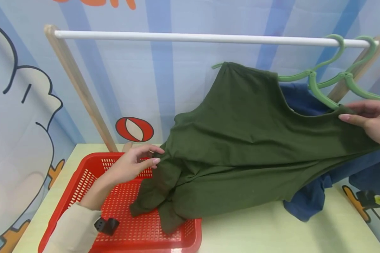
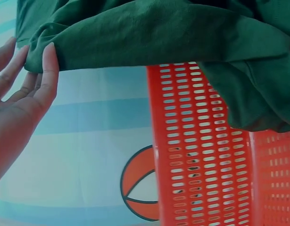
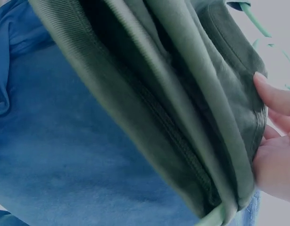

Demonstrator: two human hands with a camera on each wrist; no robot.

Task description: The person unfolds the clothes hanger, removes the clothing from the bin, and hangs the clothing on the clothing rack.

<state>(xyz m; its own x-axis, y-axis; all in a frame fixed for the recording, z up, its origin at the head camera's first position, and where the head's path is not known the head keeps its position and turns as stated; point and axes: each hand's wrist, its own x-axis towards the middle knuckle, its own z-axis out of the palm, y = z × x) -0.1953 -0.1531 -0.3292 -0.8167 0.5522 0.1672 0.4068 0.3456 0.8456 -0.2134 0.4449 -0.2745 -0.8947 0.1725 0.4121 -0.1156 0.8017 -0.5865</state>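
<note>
A dark green shirt (image 1: 240, 123) hangs slanted from a light green hanger (image 1: 318, 93), whose hook is over the white rail. The hanger's left tip pokes out at one shoulder. My left hand (image 1: 133, 163) pinches the shirt's edge at the left, above the basket; the left wrist view shows the cloth between thumb and fingers (image 2: 50, 61). At the other shoulder, my right hand (image 1: 375, 117) pinches the fabric beside the hanger's arm. Lower folds of the shirt dangle into the red basket (image 1: 196, 233).
Behind the green shirt hangs a blue garment (image 1: 307, 200), mostly covered; a second green hanger (image 1: 364, 93) is on the rail (image 1: 177, 37) at the right. A wooden post (image 1: 82, 88) supports the rail's left end. Beneath stands a pale yellow table (image 1: 256, 232).
</note>
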